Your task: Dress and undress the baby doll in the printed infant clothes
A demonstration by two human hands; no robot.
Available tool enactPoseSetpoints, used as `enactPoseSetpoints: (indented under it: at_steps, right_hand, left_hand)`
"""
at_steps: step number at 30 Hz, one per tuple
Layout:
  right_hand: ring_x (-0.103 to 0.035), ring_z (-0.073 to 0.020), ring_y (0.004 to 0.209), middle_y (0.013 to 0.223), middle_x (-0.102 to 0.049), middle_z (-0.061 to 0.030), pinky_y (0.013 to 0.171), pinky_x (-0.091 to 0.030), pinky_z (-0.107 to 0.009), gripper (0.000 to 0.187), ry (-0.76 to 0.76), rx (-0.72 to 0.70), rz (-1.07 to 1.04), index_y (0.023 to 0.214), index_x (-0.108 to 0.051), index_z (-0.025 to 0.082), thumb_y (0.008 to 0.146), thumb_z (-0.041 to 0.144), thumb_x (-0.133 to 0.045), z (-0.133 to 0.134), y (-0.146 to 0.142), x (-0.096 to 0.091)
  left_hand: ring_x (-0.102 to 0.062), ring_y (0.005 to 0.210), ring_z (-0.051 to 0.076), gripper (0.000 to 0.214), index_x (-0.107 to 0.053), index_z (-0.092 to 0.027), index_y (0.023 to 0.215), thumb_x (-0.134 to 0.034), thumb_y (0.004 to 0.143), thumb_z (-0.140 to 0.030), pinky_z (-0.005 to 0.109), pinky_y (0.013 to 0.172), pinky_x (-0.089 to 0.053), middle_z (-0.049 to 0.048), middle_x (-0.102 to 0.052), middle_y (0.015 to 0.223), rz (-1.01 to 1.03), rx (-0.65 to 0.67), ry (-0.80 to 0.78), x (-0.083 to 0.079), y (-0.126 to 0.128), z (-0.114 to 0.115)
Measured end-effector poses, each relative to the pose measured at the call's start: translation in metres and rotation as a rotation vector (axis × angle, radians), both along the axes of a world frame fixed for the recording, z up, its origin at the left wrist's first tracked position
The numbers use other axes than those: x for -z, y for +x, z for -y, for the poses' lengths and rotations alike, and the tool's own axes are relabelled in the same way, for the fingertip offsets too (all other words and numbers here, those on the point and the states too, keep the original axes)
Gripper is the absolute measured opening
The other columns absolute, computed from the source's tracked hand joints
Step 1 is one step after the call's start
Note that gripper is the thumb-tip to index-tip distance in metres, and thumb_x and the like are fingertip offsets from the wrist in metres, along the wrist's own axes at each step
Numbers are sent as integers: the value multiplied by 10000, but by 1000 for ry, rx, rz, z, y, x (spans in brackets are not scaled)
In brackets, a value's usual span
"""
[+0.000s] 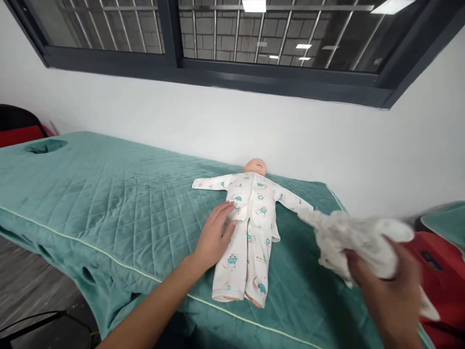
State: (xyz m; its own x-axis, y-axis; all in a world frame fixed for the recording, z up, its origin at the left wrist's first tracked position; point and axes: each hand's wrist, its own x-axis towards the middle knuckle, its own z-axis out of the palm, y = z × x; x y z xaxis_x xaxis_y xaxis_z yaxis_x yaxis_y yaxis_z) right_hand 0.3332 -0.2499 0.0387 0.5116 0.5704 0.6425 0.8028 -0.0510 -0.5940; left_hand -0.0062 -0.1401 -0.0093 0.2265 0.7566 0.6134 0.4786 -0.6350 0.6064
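A baby doll (255, 166) lies on its back on the green quilted bed cover (145, 208). It wears a white patterned baby jacket (263, 196) and matching trousers (230, 271), with both sleeves spread out to the sides. My left hand (216, 235) rests on the doll's left-hand side in view, near the waist, fingers extended and lightly apart. Off to the right, my right hand (388, 286) grips a bunched white cloth (359, 237), raised over the bed's edge and smeared by motion. What kind of cloth it is cannot be made out.
Behind the bed stands a white wall (308, 140) under a dark-framed window (254, 72) with bars. A red bag or case (432, 261) sits at the right edge. The bed has a face hole (45, 146) at the far left, near a black and red chair (18, 128).
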Motion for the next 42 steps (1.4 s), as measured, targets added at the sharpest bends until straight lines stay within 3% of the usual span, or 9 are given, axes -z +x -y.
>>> enactPoseSetpoints:
  at_steps: [2,5,9,12,15,20,24,30,42]
  right_hand:
    - [-622,-447,1172,1231,-650,-189,1000,-487,-649,662,-184,-147,140,1294,-623,202,803,645,-643,-6,24,37]
    - [-550,-495,1276,1335,-602,-203,1036,-418,-722,687,-176,-75,381,1337,-598,212,856,699,-543,-11,40,58]
    - [-498,-477,1353,1488,-516,-188,1098,-369,-711,620,-28,-25,507,1429,-544,266,900,583,-602,-13,6,28]
    - [-464,-406,1397,1517,-485,-145,1139,-375,-638,535,-50,-205,363,1397,-562,277,922,520,-602,-31,-42,3]
    - [-510,-323,1360,1473,-513,-103,1115,-433,-561,454,-107,-413,130,1364,-558,314,936,460,-605,-80,-80,-6]
    - [-535,-274,1313,1361,-615,-90,1150,-395,-517,367,-113,-598,-95,1282,-595,275,938,401,-577,-191,-111,-4]
    - [-548,-282,1270,1291,-654,-104,1121,-410,-508,326,-165,-656,-226,1184,-633,232,918,406,-561,-237,-122,8]
    - [-510,-271,1324,1382,-611,-95,1039,-467,-448,389,-207,-741,-374,1224,-610,249,907,473,-589,-232,-118,15]
    - [-501,-268,1360,1422,-599,-69,1128,-395,-493,361,-201,-740,-257,1243,-617,290,931,462,-560,-228,-115,18]
  left_hand:
    - [-490,1428,238,387,-527,-225,1397,-474,1028,-328,495,1222,-394,112,-575,1478,13,0,-51,-1,6,-23]
    - [-486,1436,243,385,-566,-200,1368,-484,1010,-312,479,1242,-363,114,-586,1473,8,-11,-101,-12,22,-62]
    - [-502,1418,283,414,-579,-113,1358,-480,981,-253,471,1225,-368,175,-582,1467,-20,3,-191,-40,49,-115]
    - [-591,1312,276,361,-657,-144,1240,-417,979,-213,447,1158,-436,140,-665,1363,-48,133,-254,-56,65,-148]
    - [-567,1341,237,387,-696,-162,1182,-357,1006,-228,425,1235,-336,96,-680,1360,-68,247,-211,-56,72,-167]
    - [-429,1473,198,406,-665,-198,1301,-381,1029,-302,421,1302,-209,50,-596,1487,-22,233,-227,-38,65,-166]
    - [-322,1543,216,405,-650,-197,1346,-461,1011,-325,436,1303,-208,65,-506,1570,22,179,-389,-34,56,-161]
    - [-391,1503,198,356,-689,-223,1288,-498,994,-290,415,1290,-246,38,-561,1524,102,299,-386,-38,54,-172]
    - [-454,1463,232,364,-718,-224,1261,-498,986,-317,424,1277,-286,40,-620,1462,150,387,-365,-37,54,-179]
